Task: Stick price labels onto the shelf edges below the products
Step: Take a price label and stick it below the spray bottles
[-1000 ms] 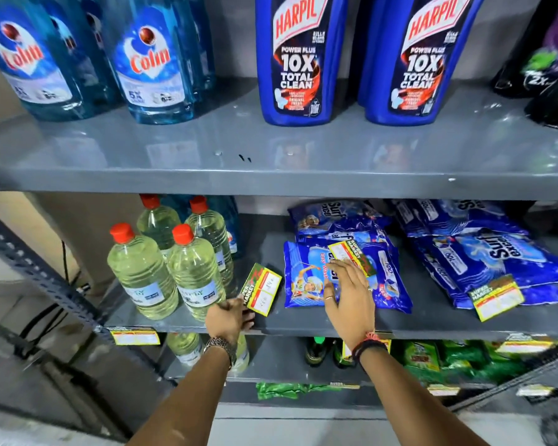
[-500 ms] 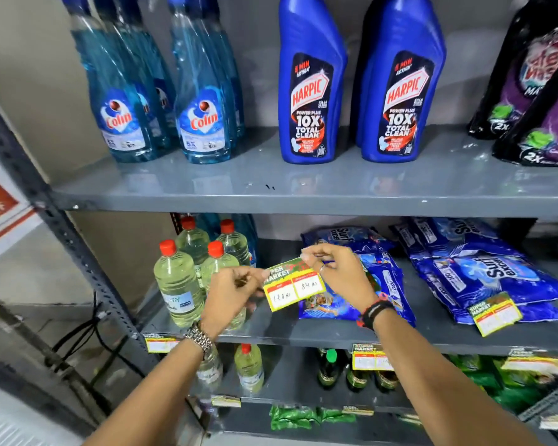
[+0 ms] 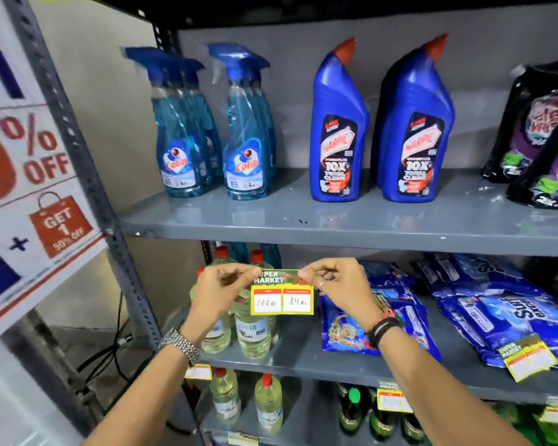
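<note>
Grey steel shelving fills the wall ahead of you, and the price label [image 3: 282, 296] hangs in front of it, face towards you, just below the front edge of the upper shelf [image 3: 335, 235]. It reads "126" and "84" in its two white boxes.

Your left hand [image 3: 221, 292] pinches its top left corner between thumb and forefinger, the other fingers curled in; your right hand [image 3: 337, 289] pinches the top right corner the same way. Both grips are closed on the label alone, and it hangs flat and level between them.

That upper shelf edge looks bare along its length, so it seems the likely target. Above the label and slightly left stand the Colin spray bottles [image 3: 213, 136]; above and to its right, the Harpic bottles [image 3: 380, 133]. Decide which product the prices belong to, and centre the label under it before you press.

Keep it taut and level, and raise it until its top band meets the edge face. Press from the middle outward so no crease forms. Whether the backing is already off cannot be told from here; check first.

Behind the label sit the clear oil bottles [image 3: 252, 333]; to its right, the blue detergent packets [image 3: 374, 320].
</note>
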A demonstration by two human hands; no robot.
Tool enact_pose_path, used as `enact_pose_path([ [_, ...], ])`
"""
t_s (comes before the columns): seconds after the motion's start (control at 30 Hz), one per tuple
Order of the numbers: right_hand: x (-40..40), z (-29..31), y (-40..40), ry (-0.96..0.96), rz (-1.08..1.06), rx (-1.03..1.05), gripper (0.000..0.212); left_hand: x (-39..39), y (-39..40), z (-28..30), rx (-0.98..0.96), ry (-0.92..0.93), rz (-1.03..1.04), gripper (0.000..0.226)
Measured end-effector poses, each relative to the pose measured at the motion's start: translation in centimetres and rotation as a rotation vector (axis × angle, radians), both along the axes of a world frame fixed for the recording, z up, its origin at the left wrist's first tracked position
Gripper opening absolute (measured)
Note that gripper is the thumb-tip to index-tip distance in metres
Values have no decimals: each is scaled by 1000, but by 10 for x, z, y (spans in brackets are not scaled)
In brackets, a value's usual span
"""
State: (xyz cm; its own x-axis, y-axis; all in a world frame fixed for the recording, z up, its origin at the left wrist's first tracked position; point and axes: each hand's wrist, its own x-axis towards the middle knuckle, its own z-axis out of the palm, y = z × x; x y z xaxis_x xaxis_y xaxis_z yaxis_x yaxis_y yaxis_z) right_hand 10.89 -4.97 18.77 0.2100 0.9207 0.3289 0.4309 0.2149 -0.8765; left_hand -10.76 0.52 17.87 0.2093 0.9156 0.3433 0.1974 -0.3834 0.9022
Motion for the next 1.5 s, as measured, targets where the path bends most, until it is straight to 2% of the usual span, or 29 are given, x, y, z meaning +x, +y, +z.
enact_pose_path([
  [0.1, -35, 12, 9, -23, 17, 54, 11, -34, 5, 6, 60, -21, 60, 15],
  [0.2, -73, 28, 23, -35, 14, 123, 20, -66, 13, 18, 95, -23, 138, 8],
  [0.43, -137, 51, 57, -109, -55, 216, 15, -118, 45, 48, 307, 178, 346, 13],
  [0.53, -145, 55, 68, -119, -92, 220, 6, -120, 57, 55, 301, 183, 366, 16],
  [0.93, -152, 49, 77, -266, -229, 227, 8, -119, 74, 50, 330, 112, 346, 16],
  [1.17, -155, 54, 77, -356, -257, 221, 10, -120, 74, 44, 435, 227, 420, 21],
  [1.23, -157, 57, 76, -416, -264, 205, 12, -121, 76, 43, 488, 290, 469, 22],
  [1.37, -160, 59, 73, -714, -342, 241, 16, -120, 80, 48, 559, 504, 588, 19],
  [1.5, -163, 56, 80, -898, -458, 340, 48, -118, 82, 51, 669, 528, 421, 31],
])
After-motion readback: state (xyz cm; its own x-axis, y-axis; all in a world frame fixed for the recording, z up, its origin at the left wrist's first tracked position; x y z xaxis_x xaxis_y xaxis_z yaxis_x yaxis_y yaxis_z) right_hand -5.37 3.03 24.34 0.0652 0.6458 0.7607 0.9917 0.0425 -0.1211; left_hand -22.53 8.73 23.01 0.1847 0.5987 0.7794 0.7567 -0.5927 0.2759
